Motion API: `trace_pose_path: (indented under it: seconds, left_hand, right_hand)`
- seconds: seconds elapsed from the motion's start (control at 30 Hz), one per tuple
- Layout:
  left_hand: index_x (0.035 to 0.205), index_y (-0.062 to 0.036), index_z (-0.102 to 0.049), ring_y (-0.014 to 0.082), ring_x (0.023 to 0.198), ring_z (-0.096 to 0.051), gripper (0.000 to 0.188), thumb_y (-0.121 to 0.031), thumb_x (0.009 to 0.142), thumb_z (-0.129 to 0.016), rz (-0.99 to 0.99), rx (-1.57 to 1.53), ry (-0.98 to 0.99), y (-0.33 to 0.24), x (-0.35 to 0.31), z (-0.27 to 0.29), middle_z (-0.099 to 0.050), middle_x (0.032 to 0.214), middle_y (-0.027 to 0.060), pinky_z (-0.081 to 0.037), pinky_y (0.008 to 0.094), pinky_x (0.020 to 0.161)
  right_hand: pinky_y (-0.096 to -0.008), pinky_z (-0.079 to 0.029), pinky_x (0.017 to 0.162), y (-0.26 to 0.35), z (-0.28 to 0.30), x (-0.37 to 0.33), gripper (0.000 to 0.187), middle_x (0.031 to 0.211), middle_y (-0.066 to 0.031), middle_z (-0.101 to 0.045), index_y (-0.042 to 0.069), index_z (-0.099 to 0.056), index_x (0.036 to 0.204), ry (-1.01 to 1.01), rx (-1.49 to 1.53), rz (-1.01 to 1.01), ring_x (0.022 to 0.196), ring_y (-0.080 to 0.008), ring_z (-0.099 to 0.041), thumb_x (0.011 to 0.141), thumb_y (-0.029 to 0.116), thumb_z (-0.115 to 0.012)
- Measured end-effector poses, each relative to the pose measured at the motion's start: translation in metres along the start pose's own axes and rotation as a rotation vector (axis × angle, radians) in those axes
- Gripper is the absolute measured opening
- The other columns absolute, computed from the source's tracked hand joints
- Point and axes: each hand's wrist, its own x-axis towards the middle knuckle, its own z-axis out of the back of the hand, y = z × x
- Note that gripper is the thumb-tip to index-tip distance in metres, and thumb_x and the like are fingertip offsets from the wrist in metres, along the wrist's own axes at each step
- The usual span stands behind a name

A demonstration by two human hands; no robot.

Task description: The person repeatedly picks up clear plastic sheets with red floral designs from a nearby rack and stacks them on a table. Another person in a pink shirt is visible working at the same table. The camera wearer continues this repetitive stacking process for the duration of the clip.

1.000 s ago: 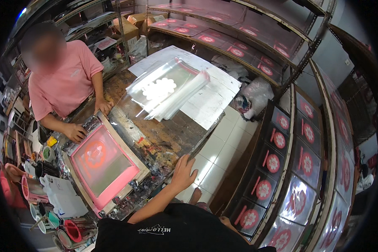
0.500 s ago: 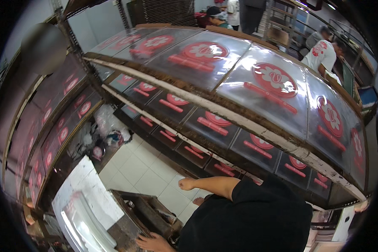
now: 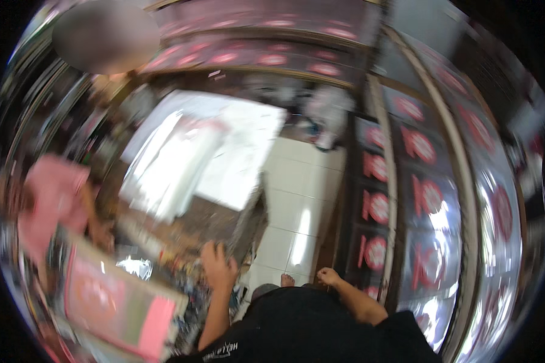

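Note:
My left hand is at the near edge of a worn brown worktable, fingers apart and nothing gripped. On that table lies a white board. A stack of clear plastic sheets, bent and glossy, rests on the board. My right hand hangs beside my body above the tiled floor, its fingers curled in with nothing visible in them. Nearest to it is the drying rack, with clear sheets printed in red and white lying on its shelves.
A framed printing screen with pink ink stands at lower left, next to a person in a pink shirt. Pale floor tiles run between table and rack. Plastic bags lie at the far end; more printed sheets fill the back shelves.
My view has swung left, so the rack now stands at my right and the worktable ahead to the left. The pink-shirted person and the screen have come into view.

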Motion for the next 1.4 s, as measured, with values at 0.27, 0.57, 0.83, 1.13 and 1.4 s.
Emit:
trace_pose_path:
  seconds: [0.27,0.57,0.83,1.13,1.4]
  left_hand:
    - [0.131,-0.0066,-0.057,0.0380,0.140,-0.037,0.051,-0.026,0.085,-0.066,0.111,-0.005,0.033,0.002,-0.014,0.002,-0.045,0.145,0.0211,-0.026,0.0486,0.119]
    - [0.131,-0.0044,-0.056,0.0375,0.137,-0.041,0.053,-0.019,0.082,-0.070,0.260,-0.345,-0.132,0.005,-0.013,-0.004,-0.047,0.143,0.0214,-0.034,0.0482,0.114]
    - [0.142,0.0016,-0.042,0.0425,0.136,-0.038,0.075,-0.015,0.077,-0.074,-0.051,0.181,-0.401,-0.005,0.149,0.062,-0.040,0.146,0.0243,-0.028,0.0564,0.114]
    - [0.134,0.0013,-0.053,0.0347,0.133,-0.044,0.052,-0.013,0.085,-0.060,-0.191,0.582,-0.060,0.040,0.289,-0.017,-0.047,0.145,0.0199,-0.026,0.0581,0.115]
    - [0.129,0.0041,-0.057,0.0315,0.131,-0.047,0.044,-0.013,0.089,-0.053,-0.337,0.514,-0.130,-0.010,0.261,-0.007,-0.052,0.142,0.0149,-0.028,0.0583,0.114]
  right_hand:
    - [-0.0319,-0.054,0.061,0.043,0.031,0.024,0.009,0.084,-0.0034,-0.062,0.009,-0.060,0.100,0.113,0.043,-0.028,0.076,-0.0177,-0.067,0.095,0.017,-0.060]
    - [-0.0309,-0.054,0.058,0.059,0.041,0.045,0.018,0.086,-0.0077,-0.066,0.002,-0.063,0.104,0.129,0.025,0.050,0.071,-0.0183,-0.068,0.094,0.017,-0.062]
    - [-0.0300,-0.051,0.055,0.026,0.048,0.026,0.011,0.081,-0.0076,-0.063,0.002,-0.058,0.102,0.053,0.159,-0.013,0.067,-0.0166,-0.063,0.093,0.008,-0.058]
    - [-0.0296,-0.051,0.055,-0.029,0.036,0.023,0.003,0.078,-0.0014,-0.059,0.008,-0.059,0.096,0.050,0.267,-0.034,0.067,-0.0150,-0.062,0.094,0.010,-0.058]
    - [-0.0341,-0.056,0.069,0.071,0.026,-0.020,0.011,0.092,-0.0054,-0.064,0.010,-0.058,0.104,0.099,0.707,0.053,0.084,-0.0205,-0.067,0.098,0.019,-0.062]
